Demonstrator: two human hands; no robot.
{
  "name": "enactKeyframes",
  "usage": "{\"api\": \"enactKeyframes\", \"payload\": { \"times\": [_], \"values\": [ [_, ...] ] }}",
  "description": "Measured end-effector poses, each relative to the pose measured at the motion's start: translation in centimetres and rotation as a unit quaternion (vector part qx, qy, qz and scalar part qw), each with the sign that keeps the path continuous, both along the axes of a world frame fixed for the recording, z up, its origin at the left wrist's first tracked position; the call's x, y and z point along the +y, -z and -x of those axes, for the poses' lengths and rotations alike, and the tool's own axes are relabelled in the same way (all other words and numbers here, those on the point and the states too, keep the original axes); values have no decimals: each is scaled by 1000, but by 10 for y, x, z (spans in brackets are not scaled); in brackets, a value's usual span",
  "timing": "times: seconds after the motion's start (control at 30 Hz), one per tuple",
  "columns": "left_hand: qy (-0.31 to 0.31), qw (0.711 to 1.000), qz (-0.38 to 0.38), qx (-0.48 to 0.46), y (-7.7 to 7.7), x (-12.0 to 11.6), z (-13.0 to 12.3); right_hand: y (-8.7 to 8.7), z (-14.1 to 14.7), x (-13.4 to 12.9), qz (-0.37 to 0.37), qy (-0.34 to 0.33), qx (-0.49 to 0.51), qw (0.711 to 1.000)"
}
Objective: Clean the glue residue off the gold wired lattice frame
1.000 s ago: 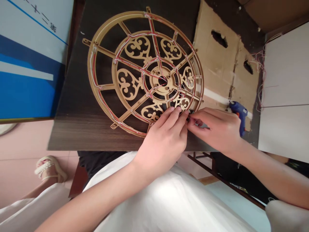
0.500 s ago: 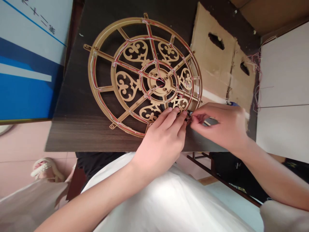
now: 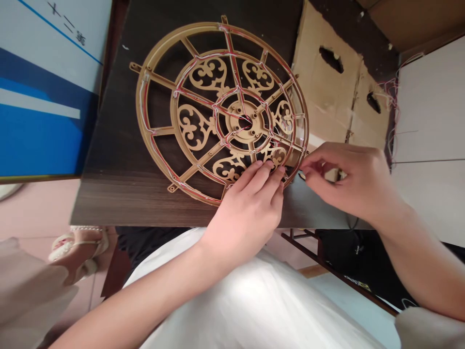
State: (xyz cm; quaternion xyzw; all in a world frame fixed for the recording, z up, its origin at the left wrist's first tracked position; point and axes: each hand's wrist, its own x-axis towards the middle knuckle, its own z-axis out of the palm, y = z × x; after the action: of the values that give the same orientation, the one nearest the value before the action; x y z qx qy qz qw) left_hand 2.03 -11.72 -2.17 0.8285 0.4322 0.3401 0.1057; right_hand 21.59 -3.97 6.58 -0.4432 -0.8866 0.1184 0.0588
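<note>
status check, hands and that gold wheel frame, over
Left hand fingers pressing the round gold plastic openwork frame at its near rim. Right hand pinching something small beside that rim. Nothing blocking on the dark wooden table.

I see the frame point(image 3: 203, 121) as moulded plastic, matt gold, smooth, with scrolled cut-outs. Thin red and white wire point(image 3: 232, 63) runs along its ribs, with a slight plastic sheen. Under it the table point(image 3: 119, 194) looks like dark wood-grain laminate, matt with fine streaks. The cardboard point(image 3: 327, 102) is raw brown, rough, torn at the holes. The panel point(image 3: 425, 121) on my right is smooth, flat white. The cloth point(image 3: 254, 310) on my lap is white, soft and faintly creased. The board point(image 3: 39, 121) reads as glossy blue and white print.
</note>
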Motion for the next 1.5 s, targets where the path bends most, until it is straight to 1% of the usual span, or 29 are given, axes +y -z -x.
{"api": "enactKeyframes", "payload": {
  "times": [0.17, 0.27, 0.37, 0.53, 0.6, 0.77, 0.87, 1.0, 1.1, 1.2, 1.3, 1.5],
  "values": [
    [-3, 1000, -4, -3, 1, 0, 0, 6, 11, -6, 35, 10, -11, 999],
    [-4, 1000, -6, -2, 2, 0, -1, 8, 17, -8, 35, 31, -36, 998],
    [-6, 1000, -8, 2, 2, 1, -2, 7, 20, -9, 26, 39, -57, 997],
    [-7, 1000, -9, 2, 1, 1, -1, 5, 22, -8, 34, 48, -55, 997],
    [-6, 1000, -10, 4, 1, 1, -1, 7, 23, -10, 22, 49, -62, 997],
    [-5, 1000, -13, 13, 2, 1, -2, 10, 28, -16, -33, 40, -104, 993],
    [-7, 1000, -14, 13, 2, 1, -1, 11, 28, -18, -52, 28, -120, 991],
    [-9, 1000, -15, 11, 2, 0, -1, 12, 21, -16, -38, 30, -87, 995],
    [-8, 1000, -13, 2, 2, 1, -1, 9, 17, -15, -21, 40, -57, 997],
    [-8, 1000, -12, 0, 2, 1, -2, 6, 17, -14, -8, 43, -49, 998],
    [-7, 1000, -14, 2, 2, 1, -3, 5, 19, -14, -7, 31, -64, 997],
    [-12, 1000, -17, 10, 2, 1, -2, 6, 22, -14, -53, -12, -130, 990]
  ]
}}
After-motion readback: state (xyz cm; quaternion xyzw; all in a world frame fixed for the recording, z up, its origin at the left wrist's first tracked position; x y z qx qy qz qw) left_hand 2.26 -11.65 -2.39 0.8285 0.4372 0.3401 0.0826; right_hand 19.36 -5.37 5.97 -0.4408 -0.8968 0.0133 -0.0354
